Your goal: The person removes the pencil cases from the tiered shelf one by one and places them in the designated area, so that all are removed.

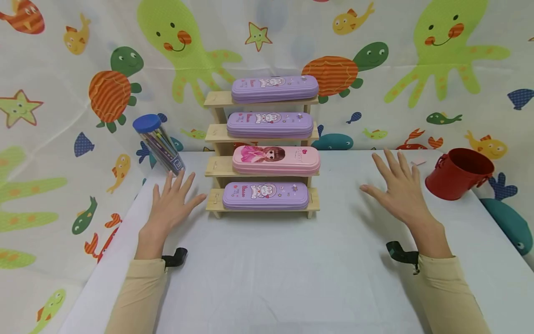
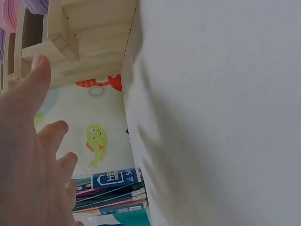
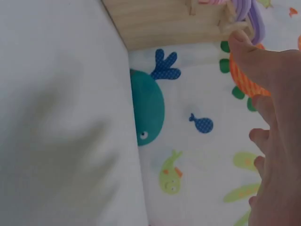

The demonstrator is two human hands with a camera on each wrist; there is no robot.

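Pencil cases (image 1: 276,160), cartoon-printed, purple and pink, run lengthwise left-to-right at upper centre; our left hand (image 1: 168,208) and right hand (image 1: 401,192) spread empty fingers.

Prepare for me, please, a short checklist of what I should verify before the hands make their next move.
1. Left hand holds nothing: ok, its fingers are spread.
2. Right hand holds nothing: ok, also spread.
3. One of the pencil cases on each tier of the wooden rack: ok, three purple and one pink.
4. Blue lid on the pencil tub: ok.
5. Red bucket open at the top: ok.
6. Red bucket empty: cannot tell, its bottom is hidden.
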